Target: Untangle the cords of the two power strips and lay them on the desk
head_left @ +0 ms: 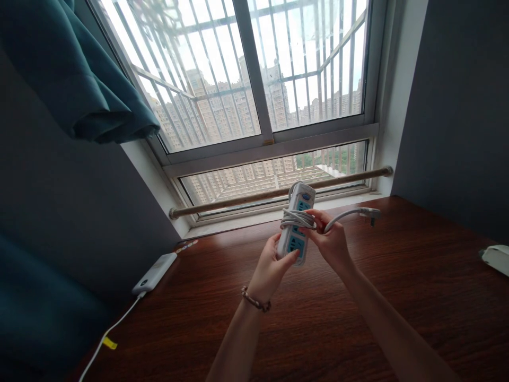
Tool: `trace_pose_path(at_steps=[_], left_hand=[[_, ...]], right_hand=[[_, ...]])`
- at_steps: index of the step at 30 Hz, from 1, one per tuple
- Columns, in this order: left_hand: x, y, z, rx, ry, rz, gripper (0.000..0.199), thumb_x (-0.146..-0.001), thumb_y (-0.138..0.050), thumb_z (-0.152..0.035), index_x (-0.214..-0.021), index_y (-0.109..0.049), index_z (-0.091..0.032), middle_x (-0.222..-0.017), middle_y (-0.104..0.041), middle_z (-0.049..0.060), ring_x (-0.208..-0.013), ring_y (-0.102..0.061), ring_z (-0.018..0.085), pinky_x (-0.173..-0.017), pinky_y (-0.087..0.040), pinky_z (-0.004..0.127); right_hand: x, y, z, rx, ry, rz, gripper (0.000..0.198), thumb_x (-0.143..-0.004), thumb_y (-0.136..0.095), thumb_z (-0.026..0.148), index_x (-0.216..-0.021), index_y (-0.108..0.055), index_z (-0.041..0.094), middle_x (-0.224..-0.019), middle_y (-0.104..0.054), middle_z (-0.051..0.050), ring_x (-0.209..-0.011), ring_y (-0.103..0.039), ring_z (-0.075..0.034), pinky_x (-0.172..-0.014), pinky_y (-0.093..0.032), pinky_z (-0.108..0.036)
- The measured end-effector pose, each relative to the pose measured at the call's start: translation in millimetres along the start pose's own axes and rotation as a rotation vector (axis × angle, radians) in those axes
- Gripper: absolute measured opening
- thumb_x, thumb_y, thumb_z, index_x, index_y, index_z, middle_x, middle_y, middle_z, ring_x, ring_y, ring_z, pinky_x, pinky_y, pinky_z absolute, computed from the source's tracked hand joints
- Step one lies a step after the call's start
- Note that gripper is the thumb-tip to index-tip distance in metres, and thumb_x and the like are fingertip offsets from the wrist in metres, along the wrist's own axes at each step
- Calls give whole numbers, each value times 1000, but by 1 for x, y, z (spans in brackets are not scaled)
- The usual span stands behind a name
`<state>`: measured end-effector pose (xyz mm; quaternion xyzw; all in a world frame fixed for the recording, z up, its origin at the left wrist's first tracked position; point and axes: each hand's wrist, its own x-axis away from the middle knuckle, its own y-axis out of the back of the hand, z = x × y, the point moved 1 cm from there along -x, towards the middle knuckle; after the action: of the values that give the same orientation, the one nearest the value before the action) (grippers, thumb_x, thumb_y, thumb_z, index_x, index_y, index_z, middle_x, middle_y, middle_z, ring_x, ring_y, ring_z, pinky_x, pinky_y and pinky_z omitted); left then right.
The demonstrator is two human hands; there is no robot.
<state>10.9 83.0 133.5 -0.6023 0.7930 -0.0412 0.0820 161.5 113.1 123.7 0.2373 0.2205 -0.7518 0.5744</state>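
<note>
Your left hand (274,265) holds the low end of the white power strip (295,245), thumb on the front by the lowest blue socket. Your right hand (329,239) pinches the cord (296,218), which loops around the middle of the strip. The strip looks held up and tilted, in front of the back edge of the brown wooden surface (191,329). The plug (370,213) sticks out to the right, and no hand holds it.

If your right fingers slip, the loops could spring loose. If you tug too hard, the strip could twist out of your left hand and bang down. The plug could swing and knock something. By the surface's left edge lies a white power bank (155,273), well apart from the strip.
</note>
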Motion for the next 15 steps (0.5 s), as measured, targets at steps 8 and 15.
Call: trace_pose_path(at_steps=[8, 15], left_hand=[[-4, 18, -11, 314, 277, 395, 65, -80, -44, -61, -109, -57, -4, -100, -64, 21, -94, -61, 29, -89, -40, 40], [-15, 25, 9, 422, 335, 517, 77, -83, -24, -66, -111, -57, -2, -102, -64, 24, -97, -60, 32, -93, -35, 47]], right_hand=[[6, -7, 12, -88, 41, 49, 30, -67, -72, 21, -94, -61, 21, -71, -43, 2, -58, -35, -10, -51, -28, -22], [13, -14, 11, -106, 51, 90, 31, -66, -73, 19, -95, -61, 21, -80, -51, 0, -66, -44, -12, -56, -34, -23]])
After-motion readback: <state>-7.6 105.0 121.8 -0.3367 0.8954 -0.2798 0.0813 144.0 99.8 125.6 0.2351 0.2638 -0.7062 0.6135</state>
